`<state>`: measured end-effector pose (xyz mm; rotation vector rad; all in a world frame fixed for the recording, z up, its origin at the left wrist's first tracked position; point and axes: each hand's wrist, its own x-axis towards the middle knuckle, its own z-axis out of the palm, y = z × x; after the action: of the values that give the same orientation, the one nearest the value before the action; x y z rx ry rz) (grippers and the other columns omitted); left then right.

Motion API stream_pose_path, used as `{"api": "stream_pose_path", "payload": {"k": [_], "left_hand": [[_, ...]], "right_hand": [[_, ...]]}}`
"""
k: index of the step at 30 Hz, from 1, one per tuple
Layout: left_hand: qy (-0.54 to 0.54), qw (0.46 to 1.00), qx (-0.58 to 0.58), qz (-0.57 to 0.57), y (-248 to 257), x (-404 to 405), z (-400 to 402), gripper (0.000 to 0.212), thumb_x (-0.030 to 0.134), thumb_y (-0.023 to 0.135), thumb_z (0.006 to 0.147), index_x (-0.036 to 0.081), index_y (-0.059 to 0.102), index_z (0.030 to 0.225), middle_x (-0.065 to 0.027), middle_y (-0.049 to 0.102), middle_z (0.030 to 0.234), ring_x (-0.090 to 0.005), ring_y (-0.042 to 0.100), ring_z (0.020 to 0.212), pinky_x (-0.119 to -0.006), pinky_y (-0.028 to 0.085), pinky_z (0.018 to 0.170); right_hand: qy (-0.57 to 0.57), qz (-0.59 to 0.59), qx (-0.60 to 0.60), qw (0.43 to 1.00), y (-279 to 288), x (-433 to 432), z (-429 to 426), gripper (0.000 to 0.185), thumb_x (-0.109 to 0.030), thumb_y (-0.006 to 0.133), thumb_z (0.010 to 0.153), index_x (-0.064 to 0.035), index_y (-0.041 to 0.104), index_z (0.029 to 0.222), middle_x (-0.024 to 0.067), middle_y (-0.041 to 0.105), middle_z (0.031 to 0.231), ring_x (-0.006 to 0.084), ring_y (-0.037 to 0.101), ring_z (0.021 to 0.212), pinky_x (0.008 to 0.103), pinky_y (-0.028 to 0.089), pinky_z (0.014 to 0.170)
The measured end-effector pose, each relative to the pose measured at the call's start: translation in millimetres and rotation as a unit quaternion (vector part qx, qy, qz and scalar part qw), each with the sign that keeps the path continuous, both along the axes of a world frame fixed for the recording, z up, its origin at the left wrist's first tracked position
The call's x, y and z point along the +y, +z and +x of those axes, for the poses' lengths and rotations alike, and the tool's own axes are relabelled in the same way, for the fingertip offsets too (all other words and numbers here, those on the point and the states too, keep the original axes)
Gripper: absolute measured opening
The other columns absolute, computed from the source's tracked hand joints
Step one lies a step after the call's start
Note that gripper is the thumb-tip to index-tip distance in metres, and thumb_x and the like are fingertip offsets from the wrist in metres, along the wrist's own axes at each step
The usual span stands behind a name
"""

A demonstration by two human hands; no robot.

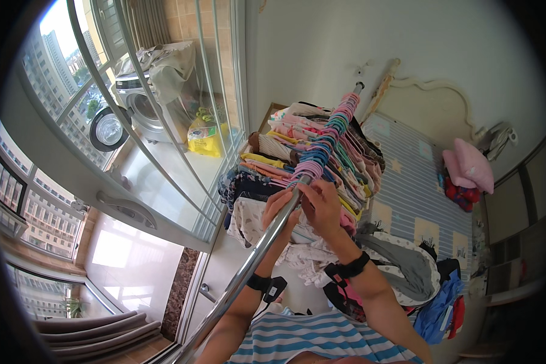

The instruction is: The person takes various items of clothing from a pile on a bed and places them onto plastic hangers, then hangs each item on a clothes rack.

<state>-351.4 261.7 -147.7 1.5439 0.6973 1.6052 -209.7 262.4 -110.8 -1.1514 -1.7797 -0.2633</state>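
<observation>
A shiny metal clothes rail (264, 248) runs from below me up to the far wall. Many garments (261, 157) hang from it on plastic hangers (323, 154) in pink, blue and green. My left hand (278, 211) is at the rail's left side, partly hidden behind it, beside the nearest hangers. On the other side, my right hand (321, 207) has its fingers bent close against the rail, just below the pink hooks. Whether either hand grips a hanger or the rail is hidden. A pale, lacy-edged garment (302, 261) hangs under my hands.
Right of the rail is a bed (400, 182) with pink pillows (471, 166), a grey-lined basket (405, 268) and blue clothing (439, 314). At left, a barred glass door (164, 182) borders a balcony with a washing machine (143, 102), its round door open, and a yellow bag (204, 141).
</observation>
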Motion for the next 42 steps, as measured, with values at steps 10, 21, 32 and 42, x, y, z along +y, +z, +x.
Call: {"api": "stream_pose_path", "payload": {"k": [10,21,32,42], "left_hand": [[0.011,1.000,0.005,0.005,2.2,-4.2,2.7,0.038,0.008,0.065,0.089,0.003,0.056,0.126,-0.0126,0.054,0.129,-0.0225,0.054,0.117,-0.033,0.043,0.100],[0.021,0.989,0.144,0.003,-36.4,-51.5,57.7,0.035,0.003,0.069,0.082,0.002,0.055,0.114,-0.0145,0.056,0.111,-0.0285,0.056,0.100,-0.036,0.046,0.084],[-0.256,0.915,0.274,0.150,-9.5,-140.3,164.0,0.019,0.005,0.066,0.080,0.004,0.062,0.099,-0.0130,0.061,0.102,-0.0325,0.059,0.097,-0.042,0.046,0.084],[-0.593,0.709,0.367,0.102,-40.3,-294.7,296.0,0.021,0.016,0.065,0.085,0.003,0.066,0.101,-0.0152,0.066,0.098,-0.0292,0.065,0.088,-0.036,0.052,0.077]], "right_hand": [[-0.050,-0.029,0.014,0.998,7.5,9.2,18.2,0.049,-0.001,0.073,0.070,-0.0089,0.064,0.118,0.0101,0.054,0.093,0.0292,0.055,0.084,0.0397,0.044,0.070],[-0.071,-0.211,0.072,0.972,-9.4,-88.8,70.2,0.051,-0.010,0.071,0.081,-0.0068,0.053,0.128,0.0154,0.055,0.114,0.0366,0.057,0.101,0.0418,0.049,0.082],[-0.168,-0.312,0.126,0.927,-37.2,-272.5,169.6,0.042,-0.010,0.070,0.081,-0.0093,0.057,0.121,0.0117,0.058,0.102,0.0317,0.062,0.089,0.0398,0.051,0.075],[-0.325,-0.333,0.217,0.858,-65.0,-496.1,248.7,0.037,-0.014,0.069,0.080,-0.0078,0.062,0.116,0.0127,0.061,0.093,0.0308,0.063,0.085,0.0393,0.051,0.073]]}}
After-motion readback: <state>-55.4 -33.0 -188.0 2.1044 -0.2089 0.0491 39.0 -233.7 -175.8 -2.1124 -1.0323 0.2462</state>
